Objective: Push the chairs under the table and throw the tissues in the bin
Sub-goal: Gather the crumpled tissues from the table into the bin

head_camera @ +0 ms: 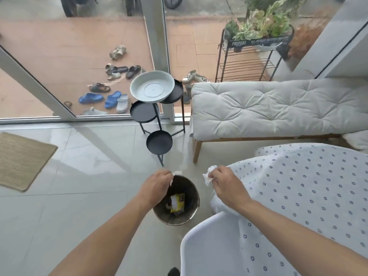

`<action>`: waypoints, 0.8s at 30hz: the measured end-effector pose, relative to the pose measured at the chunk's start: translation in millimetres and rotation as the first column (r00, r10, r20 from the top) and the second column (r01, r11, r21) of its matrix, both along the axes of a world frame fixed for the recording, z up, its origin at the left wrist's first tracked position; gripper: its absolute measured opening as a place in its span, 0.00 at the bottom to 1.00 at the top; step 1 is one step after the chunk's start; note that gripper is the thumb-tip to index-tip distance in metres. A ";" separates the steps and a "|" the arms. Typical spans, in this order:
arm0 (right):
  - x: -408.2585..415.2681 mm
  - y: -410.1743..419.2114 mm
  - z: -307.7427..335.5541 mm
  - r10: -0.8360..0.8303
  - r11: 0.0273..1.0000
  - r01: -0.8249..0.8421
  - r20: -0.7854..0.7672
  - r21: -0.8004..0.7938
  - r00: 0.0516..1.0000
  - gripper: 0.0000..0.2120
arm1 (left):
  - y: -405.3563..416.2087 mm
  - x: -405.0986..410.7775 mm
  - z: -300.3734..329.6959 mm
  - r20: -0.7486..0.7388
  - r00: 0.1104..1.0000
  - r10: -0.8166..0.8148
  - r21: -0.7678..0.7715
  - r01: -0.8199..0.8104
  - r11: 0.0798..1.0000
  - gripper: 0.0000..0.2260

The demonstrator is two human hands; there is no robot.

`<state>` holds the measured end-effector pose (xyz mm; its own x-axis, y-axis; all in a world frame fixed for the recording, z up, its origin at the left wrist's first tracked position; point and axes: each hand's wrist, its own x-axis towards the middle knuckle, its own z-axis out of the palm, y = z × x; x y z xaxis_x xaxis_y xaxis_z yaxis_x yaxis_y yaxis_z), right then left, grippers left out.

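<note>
step: dropping tissues in the bin (177,218); judging by the white chair (215,246) tucked against the table (310,196) near right, chairs look handled.
how: my call — bring each hand over the bin mouth before letting go; tissue is light and drifts, so release low and centred.
left hand (157,184): over the bin's far-left rim, fingers curled shut, pinching a tissue (176,173) at the tips; it hangs above the opening.
right hand (223,183): clenched on a second tissue (208,177), just right of the rim, not over the mouth. Needs to shift left first.
bin: on the floor between my arms, left of the table; a yellow wrapper (177,202) inside.
risk: right tissue lands on the floor.
</note>
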<state>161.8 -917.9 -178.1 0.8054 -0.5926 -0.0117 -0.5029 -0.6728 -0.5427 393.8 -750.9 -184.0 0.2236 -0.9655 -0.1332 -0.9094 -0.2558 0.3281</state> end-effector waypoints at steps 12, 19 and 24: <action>93.5 83.1 -221.2 0.155 0.973 -0.093 -0.303 0.209 0.940 0.15 | 54.6 60.2 -190.5 -0.347 0.823 0.450 0.162 -0.420 0.893 0.12; 102.3 98.1 -283.0 0.168 0.945 -0.019 -0.434 0.327 0.885 0.28 | 27.0 37.3 -271.1 -0.430 0.743 0.513 0.360 -0.380 0.852 0.20; 82.7 98.9 -286.2 0.183 0.973 -0.061 -0.590 0.221 0.787 0.32 | 16.7 24.4 -279.7 -0.387 0.820 0.421 0.414 -0.254 0.874 0.20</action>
<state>244.5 -819.0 -464.3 0.6623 -0.4279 -0.6150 -0.6881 -0.6721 -0.2735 418.2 -734.2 -463.7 0.3603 -0.7178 -0.5958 -0.5127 -0.6860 0.5164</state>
